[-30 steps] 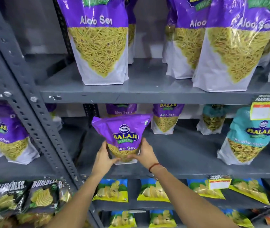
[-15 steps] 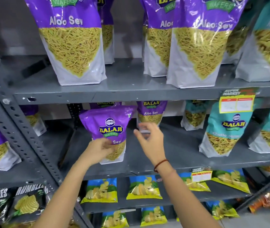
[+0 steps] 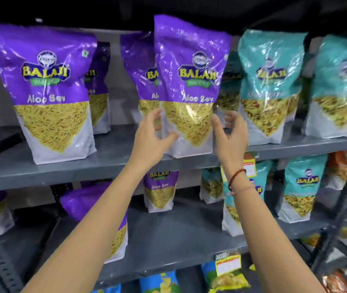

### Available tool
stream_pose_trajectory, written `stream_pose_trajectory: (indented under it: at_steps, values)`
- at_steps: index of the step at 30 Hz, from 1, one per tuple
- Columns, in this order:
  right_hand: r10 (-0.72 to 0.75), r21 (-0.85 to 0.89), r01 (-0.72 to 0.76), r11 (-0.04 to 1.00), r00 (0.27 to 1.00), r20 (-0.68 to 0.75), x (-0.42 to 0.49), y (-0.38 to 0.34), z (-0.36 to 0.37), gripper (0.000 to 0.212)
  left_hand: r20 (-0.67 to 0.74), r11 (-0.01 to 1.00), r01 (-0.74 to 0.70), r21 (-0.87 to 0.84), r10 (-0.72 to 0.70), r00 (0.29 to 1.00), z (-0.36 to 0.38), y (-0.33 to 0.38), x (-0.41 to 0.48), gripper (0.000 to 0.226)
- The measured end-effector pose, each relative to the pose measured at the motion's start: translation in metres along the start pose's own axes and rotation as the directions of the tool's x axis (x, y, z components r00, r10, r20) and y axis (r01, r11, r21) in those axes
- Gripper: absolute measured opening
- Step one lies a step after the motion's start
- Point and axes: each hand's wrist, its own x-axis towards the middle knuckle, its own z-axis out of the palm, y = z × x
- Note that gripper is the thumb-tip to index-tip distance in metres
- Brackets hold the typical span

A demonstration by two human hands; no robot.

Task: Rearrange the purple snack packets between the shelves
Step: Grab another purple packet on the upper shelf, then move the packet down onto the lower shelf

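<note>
Flanking the lower part of a purple Aloo Sev packet (image 3: 189, 87) on the upper shelf (image 3: 109, 166), both hands were seen spread wide w/ nothing gripped: left hand (image 3: 153, 140) at the pkt's lower left corner, thumb at or just off the white base, right hand (image 3: 229, 138) just off its right edge, fingers curled open. Behind the left hand a 2nd purple pkt (image 3: 138, 66) was tucked, further left another purple packet (image 3: 47, 89) stood upright, and right of the right hand teal packets (image 3: 272, 85) were lined up. Below the wrists, on the lower shelf (image 3: 168, 235), more purple pkts (image 3: 159, 189) were stood.
</note>
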Motion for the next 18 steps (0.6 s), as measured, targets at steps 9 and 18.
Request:
stream_pose_trajectory:
  at_steps: [9,18]
  values:
    - [0.156,0.026,-0.184,0.983,0.894,0.421,0.008,0.017,-0.003,0.035,0.21,0.964,0.26,-0.063,-0.242,0.947,0.017,-0.024,0.002,0.083]
    - [0.065,0.139,-0.106,0.985,0.96,0.271,-0.051,-0.004,-0.029,0.063,0.154,0.965,0.168,-0.202,-0.139,0.978,-0.008,-0.014,-0.054,0.089]
